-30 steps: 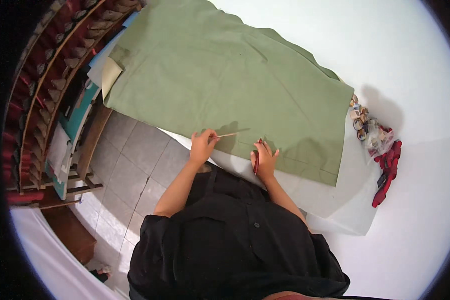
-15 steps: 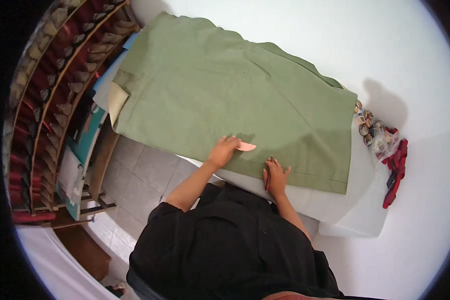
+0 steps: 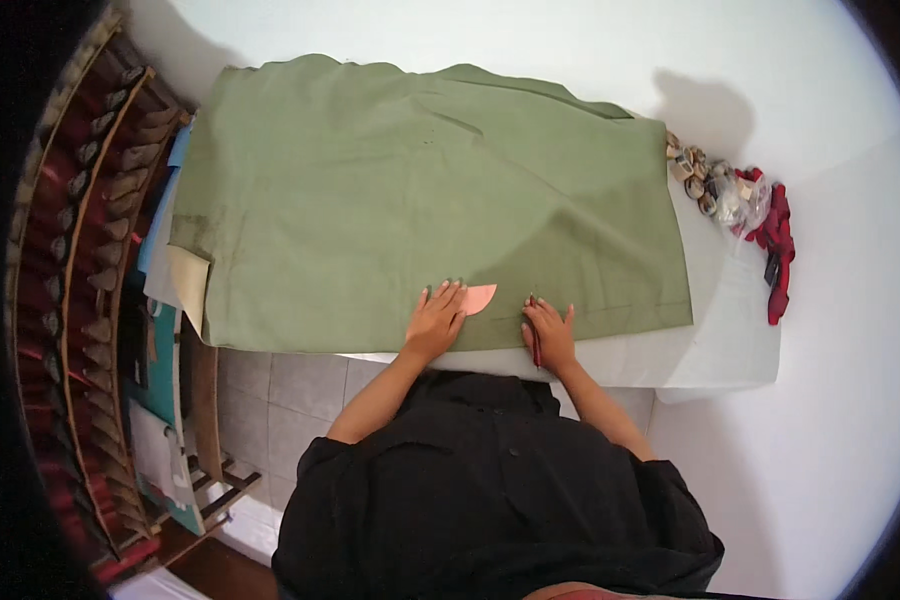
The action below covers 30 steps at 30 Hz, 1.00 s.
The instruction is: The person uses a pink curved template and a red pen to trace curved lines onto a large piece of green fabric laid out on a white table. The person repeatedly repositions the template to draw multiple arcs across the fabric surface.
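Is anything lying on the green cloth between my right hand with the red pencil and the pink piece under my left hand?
Nothing visible: only bare green cloth lies between the right hand and the pink piece under the left hand.

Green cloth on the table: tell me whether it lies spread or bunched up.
Spread. The green cloth lies flat over the white table, with only shallow creases; the left hand presses its near edge.

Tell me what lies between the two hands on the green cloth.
In the head view, only bare green cloth separates the left hand, resting on a pink template, from the right hand.
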Each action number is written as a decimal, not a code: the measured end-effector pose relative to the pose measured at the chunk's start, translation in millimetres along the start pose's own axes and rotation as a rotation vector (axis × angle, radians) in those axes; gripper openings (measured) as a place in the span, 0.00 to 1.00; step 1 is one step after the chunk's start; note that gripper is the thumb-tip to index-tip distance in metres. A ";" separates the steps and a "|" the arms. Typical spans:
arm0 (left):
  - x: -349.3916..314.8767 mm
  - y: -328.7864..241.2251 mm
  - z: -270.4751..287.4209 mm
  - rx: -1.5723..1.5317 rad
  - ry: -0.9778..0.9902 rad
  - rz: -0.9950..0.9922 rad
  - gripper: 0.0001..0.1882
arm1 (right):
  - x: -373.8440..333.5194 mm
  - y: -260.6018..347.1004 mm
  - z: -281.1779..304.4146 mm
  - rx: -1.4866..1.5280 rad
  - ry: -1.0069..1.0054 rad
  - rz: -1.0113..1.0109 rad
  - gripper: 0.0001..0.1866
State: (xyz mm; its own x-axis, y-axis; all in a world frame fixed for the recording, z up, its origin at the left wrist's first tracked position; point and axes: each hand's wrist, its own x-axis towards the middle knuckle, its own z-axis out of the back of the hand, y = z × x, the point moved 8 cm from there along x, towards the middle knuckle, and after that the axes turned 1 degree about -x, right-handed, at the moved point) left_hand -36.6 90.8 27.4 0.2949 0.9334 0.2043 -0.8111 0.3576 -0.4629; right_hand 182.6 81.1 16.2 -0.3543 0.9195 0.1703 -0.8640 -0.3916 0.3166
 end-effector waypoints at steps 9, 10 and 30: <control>2.3 5.3 -5.6 0.024 0.027 -0.019 0.22 | -0.1 0.4 0.7 0.033 0.022 -0.037 0.20; 1.7 5.7 -4.4 0.014 0.018 -0.019 0.22 | 1.3 1.5 1.3 0.023 0.048 -0.061 0.20; -1.1 8.7 -8.9 -0.034 0.069 -0.037 0.20 | 0.4 4.6 4.0 -0.046 -0.003 -0.080 0.20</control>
State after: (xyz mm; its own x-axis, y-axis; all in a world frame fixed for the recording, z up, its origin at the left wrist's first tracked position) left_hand -39.5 93.2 15.5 0.3591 0.9191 0.1621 -0.7821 0.3912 -0.4851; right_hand 179.9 79.5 21.5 -0.2825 0.9477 0.1488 -0.9050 -0.3147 0.2863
